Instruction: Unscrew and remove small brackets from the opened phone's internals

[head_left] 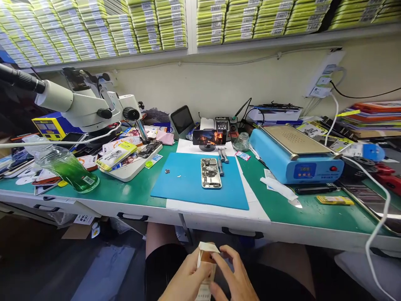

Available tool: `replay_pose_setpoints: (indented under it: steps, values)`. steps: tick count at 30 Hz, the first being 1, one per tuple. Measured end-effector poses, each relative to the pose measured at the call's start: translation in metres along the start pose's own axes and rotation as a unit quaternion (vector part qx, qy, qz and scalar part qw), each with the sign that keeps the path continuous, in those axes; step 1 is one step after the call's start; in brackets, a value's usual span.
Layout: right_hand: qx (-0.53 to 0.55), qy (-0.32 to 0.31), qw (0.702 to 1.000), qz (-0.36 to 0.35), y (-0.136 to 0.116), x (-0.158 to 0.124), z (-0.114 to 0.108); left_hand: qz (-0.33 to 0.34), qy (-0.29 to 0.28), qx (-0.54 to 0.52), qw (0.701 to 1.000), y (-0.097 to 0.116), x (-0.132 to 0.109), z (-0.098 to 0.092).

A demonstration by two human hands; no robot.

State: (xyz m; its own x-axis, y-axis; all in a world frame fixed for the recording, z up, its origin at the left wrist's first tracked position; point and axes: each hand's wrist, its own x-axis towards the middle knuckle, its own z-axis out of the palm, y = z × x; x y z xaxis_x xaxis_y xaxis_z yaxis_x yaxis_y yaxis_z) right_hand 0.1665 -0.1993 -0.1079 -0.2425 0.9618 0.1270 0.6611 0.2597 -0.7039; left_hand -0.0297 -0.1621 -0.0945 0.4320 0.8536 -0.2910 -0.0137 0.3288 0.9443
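Note:
Low in front, above my lap, my left hand (189,276) is closed around a small white cardboard box (205,292) with an orange inside. The box's end flap stands open. My right hand (233,274) has its fingers apart, with the index fingertip at the opening; whether anything inside is touched is hidden. On the bench behind them, an opened phone (211,173) with its inner parts exposed lies on a blue mat (184,192). Several small grey screwdrivers (221,161) rest beside it. Tiny parts (167,171) lie on the mat's left side.
A microscope (84,108) and a tilted jar of green liquid (75,169) are at left. A phone playing video (209,137) stands behind the mat. A blue heating machine (294,154) sits at right, with a white cable (388,200) hanging over the bench's edge.

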Motion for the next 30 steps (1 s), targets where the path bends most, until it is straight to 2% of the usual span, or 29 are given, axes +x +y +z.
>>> replay_pose_setpoints:
  steps: [3, 6, 10, 14, 18, 23, 26, 30]
  values:
    - [0.030, 0.024, 0.999, -0.017, -0.009, 0.002, -0.014, -0.006, -0.051, -0.026, 0.998, 0.006, -0.005, -0.001]
    - [0.095, 0.023, 0.994, -0.042, -0.019, 0.006, -0.026, -0.016, -0.081, -0.037, 0.996, 0.008, -0.009, -0.002]
    - [0.163, -0.001, 0.987, -0.004, -0.028, 0.009, -0.034, -0.025, -0.107, -0.019, 0.994, 0.012, -0.011, -0.004]
    - [0.187, -0.020, 0.982, 0.028, -0.029, 0.006, -0.038, -0.019, -0.133, 0.021, 0.991, 0.022, -0.011, -0.003]
    - [0.219, -0.016, 0.975, 0.029, -0.028, 0.004, -0.039, -0.013, -0.136, 0.059, 0.989, 0.029, -0.012, -0.002]
    - [0.242, 0.050, 0.968, 0.033, -0.030, 0.004, -0.039, -0.024, -0.127, 0.106, 0.986, 0.031, -0.016, 0.005]
    - [0.267, 0.070, 0.960, 0.046, -0.032, -0.001, -0.037, -0.022, -0.100, 0.130, 0.986, 0.031, -0.019, 0.013]
    - [0.239, 0.105, 0.964, 0.043, -0.029, -0.006, -0.032, -0.012, -0.094, 0.149, 0.984, 0.023, -0.014, 0.020]
